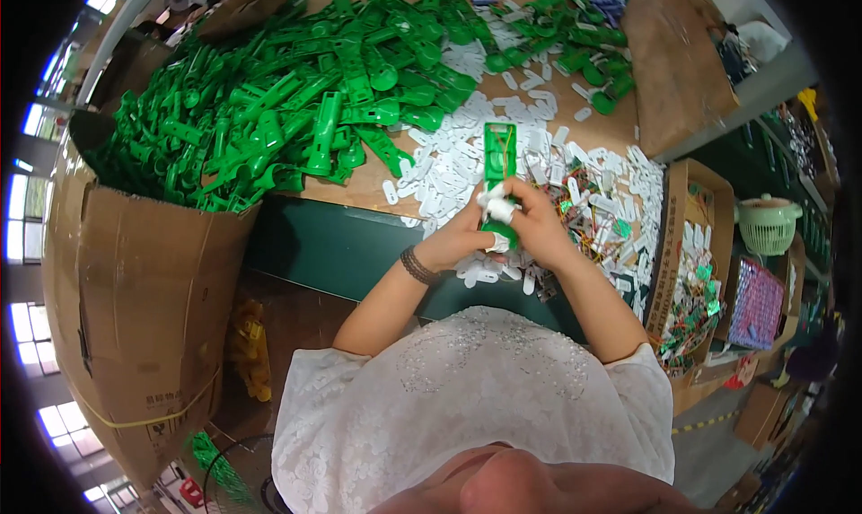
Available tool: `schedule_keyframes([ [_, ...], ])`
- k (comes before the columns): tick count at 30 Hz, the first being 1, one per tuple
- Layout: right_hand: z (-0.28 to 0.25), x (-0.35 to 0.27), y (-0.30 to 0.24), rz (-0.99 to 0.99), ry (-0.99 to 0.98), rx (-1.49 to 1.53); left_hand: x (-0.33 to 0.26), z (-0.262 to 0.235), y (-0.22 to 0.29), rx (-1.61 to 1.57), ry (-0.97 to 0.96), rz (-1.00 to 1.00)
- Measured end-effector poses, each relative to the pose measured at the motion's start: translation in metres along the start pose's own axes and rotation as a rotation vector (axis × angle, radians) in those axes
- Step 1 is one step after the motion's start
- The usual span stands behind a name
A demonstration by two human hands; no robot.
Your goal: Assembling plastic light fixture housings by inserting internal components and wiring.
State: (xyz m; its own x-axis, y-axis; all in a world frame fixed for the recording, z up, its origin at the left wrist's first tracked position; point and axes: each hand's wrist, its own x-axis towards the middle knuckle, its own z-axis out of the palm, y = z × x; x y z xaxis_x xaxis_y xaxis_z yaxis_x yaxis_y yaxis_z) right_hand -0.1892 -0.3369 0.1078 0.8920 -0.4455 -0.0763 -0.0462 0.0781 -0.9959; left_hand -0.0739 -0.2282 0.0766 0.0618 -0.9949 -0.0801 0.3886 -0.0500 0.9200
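Observation:
A long green plastic shell (500, 146) stands out ahead of my hands, with thin yellowish wire visible in its hollow. My left hand (460, 237) grips its near end from the left side. From the other side, my right hand (539, 222) closes its fingers on the same part. White coverings wrap some fingertips and hide the exact contact, so any small part between them cannot be made out. Around the hands lie many small white plastic pieces (440, 177). Just right of my right hand is a tangle of small wired parts (579, 200) with red and yellow leads.
A big heap of green shells (269, 110) covers the table's left and back, spilling into a tall cardboard box (153, 289). To the right stand a cardboard tray (669, 254) of wired parts, a pale green basket (768, 225) and a crate of purple pieces (756, 303).

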Motion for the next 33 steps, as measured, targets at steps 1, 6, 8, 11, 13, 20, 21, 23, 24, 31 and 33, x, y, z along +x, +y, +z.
schedule_keyframes([
  [1,-0.008,0.017,0.006,0.066,0.095,0.216,0.002,-0.002,0.023,-0.068,-0.092,-0.101],
  [6,-0.113,0.111,-0.030,-0.095,0.372,0.453,0.007,-0.101,0.041,1.572,0.807,0.251],
  [8,-0.126,0.118,-0.030,-0.134,0.524,0.473,0.000,-0.139,0.033,1.811,0.779,0.140],
  [11,-0.115,0.098,-0.015,-0.033,0.478,0.441,-0.004,-0.160,0.025,1.940,0.700,0.231],
  [13,-0.101,0.067,-0.003,0.063,0.304,0.477,-0.008,-0.146,0.044,1.787,0.648,0.258],
  [20,-0.034,0.007,0.017,0.233,0.101,0.891,-0.004,-0.036,0.073,1.550,0.053,0.506],
  [21,-0.027,0.006,0.019,0.242,0.064,0.987,-0.002,-0.021,0.066,1.546,-0.028,0.528],
  [23,-0.015,0.004,0.022,0.165,0.046,1.079,0.000,0.001,0.055,1.456,-0.104,0.582],
  [24,-0.009,0.004,0.018,0.141,0.098,1.060,0.000,0.005,0.048,1.201,-0.020,0.588],
  [31,0.014,-0.019,0.003,-0.047,0.221,0.845,-0.017,0.047,-0.008,-0.304,0.246,0.204],
  [33,0.010,-0.021,0.015,-0.102,0.112,0.700,-0.020,0.051,-0.013,-0.307,0.254,0.038],
])
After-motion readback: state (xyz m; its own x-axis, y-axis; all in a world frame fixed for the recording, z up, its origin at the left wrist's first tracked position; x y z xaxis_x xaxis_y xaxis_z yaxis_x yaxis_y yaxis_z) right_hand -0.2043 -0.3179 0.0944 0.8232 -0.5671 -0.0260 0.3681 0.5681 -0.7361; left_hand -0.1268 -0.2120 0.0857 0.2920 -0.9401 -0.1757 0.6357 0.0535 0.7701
